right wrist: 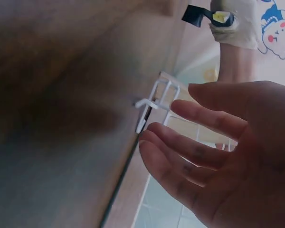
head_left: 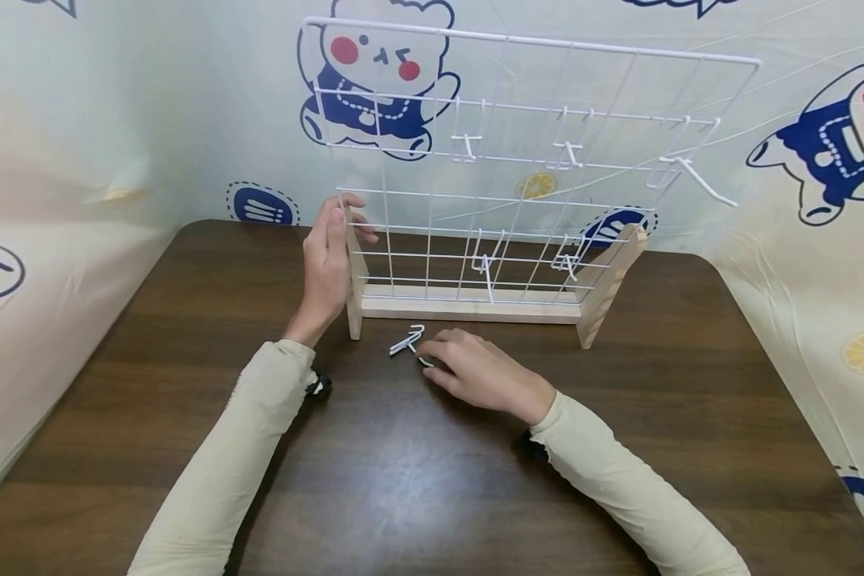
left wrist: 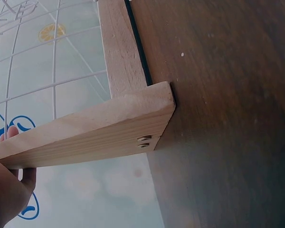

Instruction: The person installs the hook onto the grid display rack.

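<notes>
A white wire grid rack [head_left: 432,194] on a wooden stand is upright on the table. My left hand [head_left: 327,256] grips its left wooden side post [left wrist: 85,130], fingers behind and thumb in front. Just in front of the stand, a loose white wire hook [head_left: 406,342] lies on the tabletop. Beside that hook is my right hand [head_left: 482,372], its fingers loosely bent. In the right wrist view, the hook [right wrist: 154,102] appears close to the fingertips [right wrist: 149,137] and not enclosed by them; whether they touch cannot be told.
Several white hooks hang on the grid, among them a long one [head_left: 706,182] at the upper right and one [head_left: 486,268] lower down. The stand's right side post [head_left: 608,284] slants outward. Behind the brown table [head_left: 403,480] is a printed cloth [head_left: 223,104].
</notes>
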{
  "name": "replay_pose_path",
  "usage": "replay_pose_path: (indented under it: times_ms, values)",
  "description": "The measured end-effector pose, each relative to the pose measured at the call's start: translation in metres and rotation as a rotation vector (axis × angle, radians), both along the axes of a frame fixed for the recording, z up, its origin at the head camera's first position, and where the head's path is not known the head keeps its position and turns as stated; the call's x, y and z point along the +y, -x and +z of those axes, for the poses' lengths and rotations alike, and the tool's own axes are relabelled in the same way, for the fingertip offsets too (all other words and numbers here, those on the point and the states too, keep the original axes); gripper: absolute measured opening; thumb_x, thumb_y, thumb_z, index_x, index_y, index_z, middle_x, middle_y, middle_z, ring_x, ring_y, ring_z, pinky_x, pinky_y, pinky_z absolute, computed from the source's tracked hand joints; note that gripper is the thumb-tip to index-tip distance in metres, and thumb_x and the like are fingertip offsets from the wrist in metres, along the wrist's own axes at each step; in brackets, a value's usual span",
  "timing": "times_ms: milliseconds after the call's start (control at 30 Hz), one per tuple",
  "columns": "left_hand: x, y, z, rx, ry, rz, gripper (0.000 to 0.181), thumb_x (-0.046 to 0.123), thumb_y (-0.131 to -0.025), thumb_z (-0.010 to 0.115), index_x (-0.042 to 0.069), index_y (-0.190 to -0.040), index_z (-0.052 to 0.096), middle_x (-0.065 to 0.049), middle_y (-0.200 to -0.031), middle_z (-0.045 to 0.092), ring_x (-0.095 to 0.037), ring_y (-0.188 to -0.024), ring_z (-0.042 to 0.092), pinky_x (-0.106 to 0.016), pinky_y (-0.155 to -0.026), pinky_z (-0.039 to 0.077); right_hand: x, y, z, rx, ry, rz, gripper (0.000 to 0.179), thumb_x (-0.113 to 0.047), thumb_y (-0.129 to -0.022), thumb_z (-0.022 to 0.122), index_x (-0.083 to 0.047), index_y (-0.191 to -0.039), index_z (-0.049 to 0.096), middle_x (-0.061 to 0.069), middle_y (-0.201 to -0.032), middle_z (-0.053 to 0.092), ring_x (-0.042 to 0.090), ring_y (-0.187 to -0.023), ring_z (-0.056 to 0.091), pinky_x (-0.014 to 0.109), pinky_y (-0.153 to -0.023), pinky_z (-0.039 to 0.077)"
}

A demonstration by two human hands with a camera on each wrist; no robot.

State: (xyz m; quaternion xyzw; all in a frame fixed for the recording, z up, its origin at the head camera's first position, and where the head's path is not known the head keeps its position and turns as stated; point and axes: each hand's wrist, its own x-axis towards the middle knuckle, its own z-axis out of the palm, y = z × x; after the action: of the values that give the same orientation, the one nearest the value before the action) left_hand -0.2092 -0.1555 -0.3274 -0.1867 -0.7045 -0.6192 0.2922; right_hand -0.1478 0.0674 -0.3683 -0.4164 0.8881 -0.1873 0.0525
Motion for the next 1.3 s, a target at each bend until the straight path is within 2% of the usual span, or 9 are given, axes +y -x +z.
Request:
replay_pose_path:
  times_ms: [200, 333, 533, 667, 833, 1067, 1300]
  values:
    - [0.0, -0.001, 0.0, -0.006, -0.003, 0.0, 0.034, 0.013, -0.108, 0.03, -0.012, -0.119, 0.051, -0.036, -0.094, 0.059, -0.049, -0.084, 0.061, -0.046, -0.087, 0.05, -0.002, -0.007, -0.004, -0.016, -0.09, 0.005, 0.031, -0.019, -0.099, 0.063, -0.008, -0.127, 0.067, 0.009, -0.122, 0.063, 0.022, -0.112, 0.059, 0.037, -0.093, 0.052]
    - [0.001, -0.002, -0.003, -0.012, 0.004, 0.003, 0.034, 0.012, -0.107, 0.03, -0.012, -0.119, 0.051, -0.035, -0.093, 0.06, -0.048, -0.083, 0.061, -0.044, -0.087, 0.05, -0.003, -0.01, -0.008, 0.015, -0.106, -0.004, 0.024, -0.016, -0.099, 0.061, -0.006, -0.12, 0.07, 0.01, -0.118, 0.063, 0.023, -0.107, 0.059, 0.037, -0.09, 0.053]
    - [0.002, -0.003, -0.003, -0.004, 0.022, 0.01, 0.032, 0.009, -0.107, 0.03, -0.012, -0.118, 0.052, -0.035, -0.092, 0.061, -0.048, -0.082, 0.062, -0.05, -0.087, 0.049, -0.001, -0.012, -0.008, 0.035, -0.11, 0.006, 0.019, -0.01, -0.099, 0.06, -0.004, -0.11, 0.073, 0.01, -0.116, 0.065, 0.023, -0.105, 0.06, 0.036, -0.087, 0.053]
    - [0.002, -0.003, -0.002, 0.005, 0.032, 0.01, 0.032, 0.009, -0.107, 0.03, -0.012, -0.118, 0.052, -0.036, -0.092, 0.061, -0.048, -0.082, 0.062, -0.051, -0.088, 0.05, 0.0, -0.01, -0.007, 0.037, -0.113, 0.008, 0.014, -0.009, -0.098, 0.062, -0.006, -0.106, 0.073, 0.006, -0.105, 0.065, 0.019, -0.096, 0.061, 0.034, -0.08, 0.054]
    - [0.0, -0.003, 0.0, 0.012, 0.043, 0.021, 0.031, 0.008, -0.107, 0.03, -0.012, -0.118, 0.052, -0.034, -0.092, 0.061, -0.047, -0.081, 0.062, -0.048, -0.088, 0.05, -0.002, -0.008, -0.008, 0.061, -0.077, -0.003, 0.008, -0.007, -0.094, 0.066, -0.007, -0.102, 0.065, 0.0, -0.089, 0.061, 0.016, -0.083, 0.06, 0.031, -0.07, 0.052]
    - [-0.001, -0.002, 0.001, 0.017, 0.042, 0.035, 0.031, 0.007, -0.107, 0.03, -0.012, -0.118, 0.052, -0.035, -0.092, 0.061, -0.047, -0.081, 0.062, -0.043, -0.088, 0.05, -0.006, -0.009, -0.013, 0.138, -0.095, -0.057, 0.012, -0.003, -0.088, 0.07, -0.009, -0.084, 0.06, 0.001, -0.077, 0.059, 0.022, -0.077, 0.061, 0.037, -0.061, 0.053]
    - [-0.001, 0.0, 0.0, 0.023, 0.045, 0.034, 0.029, 0.006, -0.107, 0.031, -0.011, -0.118, 0.052, -0.034, -0.092, 0.061, -0.047, -0.081, 0.062, -0.044, -0.089, 0.05, -0.008, -0.008, -0.017, 0.169, -0.085, -0.078, 0.024, 0.0, -0.087, 0.065, -0.013, -0.07, 0.054, -0.002, -0.063, 0.051, 0.016, -0.06, 0.055, 0.034, -0.048, 0.047]
